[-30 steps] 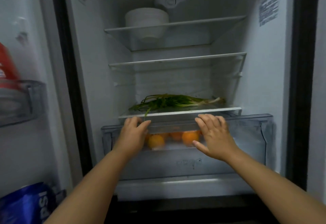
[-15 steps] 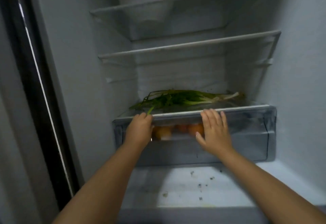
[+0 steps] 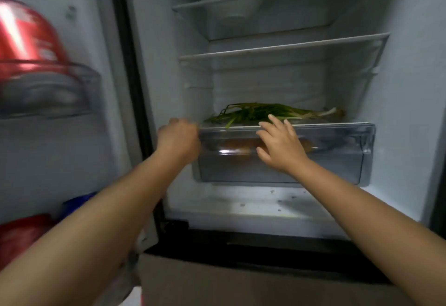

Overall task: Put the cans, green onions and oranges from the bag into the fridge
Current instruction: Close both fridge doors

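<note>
The fridge (image 3: 169, 64) stands open, and its clear drawer (image 3: 337, 156) sits pushed in under the lowest shelf. The green onions (image 3: 260, 112) lie on that shelf, and the oranges (image 3: 237, 145) show blurred inside the drawer. A red can (image 3: 26, 38) stands in the door rack. The right hand (image 3: 281, 146) lies flat, fingers straight, against the drawer front. The left hand (image 3: 178, 138) is at the drawer's left corner with curled fingers; I cannot tell if it grips.

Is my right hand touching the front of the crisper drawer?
Touching. The head view shows the right hand with fingers spread flat against the clear crisper drawer front, no gap visible.
</note>
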A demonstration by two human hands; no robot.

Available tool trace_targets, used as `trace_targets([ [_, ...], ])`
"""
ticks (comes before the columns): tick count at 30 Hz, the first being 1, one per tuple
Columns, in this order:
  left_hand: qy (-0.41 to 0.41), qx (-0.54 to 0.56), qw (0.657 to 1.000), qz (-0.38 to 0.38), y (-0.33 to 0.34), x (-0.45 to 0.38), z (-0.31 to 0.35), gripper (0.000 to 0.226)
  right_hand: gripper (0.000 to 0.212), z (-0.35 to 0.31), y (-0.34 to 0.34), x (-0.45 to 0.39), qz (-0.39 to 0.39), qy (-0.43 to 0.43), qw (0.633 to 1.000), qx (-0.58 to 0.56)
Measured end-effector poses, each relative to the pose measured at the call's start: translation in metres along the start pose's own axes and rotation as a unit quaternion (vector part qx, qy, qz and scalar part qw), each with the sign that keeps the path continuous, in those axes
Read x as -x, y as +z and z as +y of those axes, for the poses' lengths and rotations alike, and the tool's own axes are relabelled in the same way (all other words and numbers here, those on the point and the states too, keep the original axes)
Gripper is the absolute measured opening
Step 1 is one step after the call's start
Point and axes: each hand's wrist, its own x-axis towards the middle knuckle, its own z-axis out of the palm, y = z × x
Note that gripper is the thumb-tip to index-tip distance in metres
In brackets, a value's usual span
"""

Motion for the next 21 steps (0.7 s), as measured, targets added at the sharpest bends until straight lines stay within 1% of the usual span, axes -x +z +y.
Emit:
trace_targets([
  [2, 0.043, 0.029, 0.994, 0.093, -0.026, 0.032, -0.031, 0.019, 0.034, -0.039, -0.012, 0.004, 0.064, -0.044, 0.996, -0.039],
  [4, 0.088, 0.041, 0.988, 0.122, -0.054, 0.07, -0.062, 0.011, 0.029, -0.082, -0.025, 0.009, 0.119, -0.093, 0.983, -0.1],
  [5, 0.1, 0.017, 0.987, 0.127, -0.066, 0.091, -0.076, 0.012, 0.031, -0.106, -0.034, 0.013, 0.124, -0.11, 0.976, -0.144],
  [7, 0.104, -0.038, 0.99, 0.092, -0.085, 0.135, -0.103, 0.018, 0.034, -0.156, -0.052, 0.024, 0.123, -0.133, 0.959, -0.217],
  [8, 0.107, -0.056, 0.99, 0.075, -0.091, 0.155, -0.115, 0.021, 0.034, -0.177, -0.059, 0.032, 0.135, -0.143, 0.95, -0.243],
  [10, 0.08, -0.086, 0.992, 0.052, -0.094, 0.199, -0.15, 0.028, 0.034, -0.228, -0.069, 0.053, 0.134, -0.182, 0.929, -0.293],
  [12, 0.057, -0.104, 0.991, 0.06, -0.092, 0.24, -0.18, 0.03, 0.035, -0.278, -0.072, 0.081, 0.088, -0.236, 0.912, -0.323],
  [14, 0.063, -0.099, 0.991, 0.066, -0.093, 0.272, -0.197, 0.03, 0.036, -0.321, -0.073, 0.108, 0.04, -0.261, 0.903, -0.341],
  [15, 0.057, -0.093, 0.992, 0.06, -0.095, 0.284, -0.2, 0.03, 0.038, -0.334, -0.073, 0.119, 0.024, -0.258, 0.906, -0.334],
  [17, 0.02, -0.069, 0.996, 0.054, -0.099, 0.299, -0.203, 0.035, 0.039, -0.345, -0.072, 0.128, 0.027, -0.229, 0.925, -0.303],
  [19, -0.067, -0.01, 0.997, 0.046, -0.103, 0.31, -0.202, 0.045, 0.037, -0.343, -0.075, 0.131, 0.039, -0.2, 0.936, -0.286],
  [21, -0.146, 0.068, 0.986, 0.039, -0.101, 0.314, -0.197, 0.052, 0.037, -0.336, -0.082, 0.134, 0.018, -0.19, 0.94, -0.281],
])
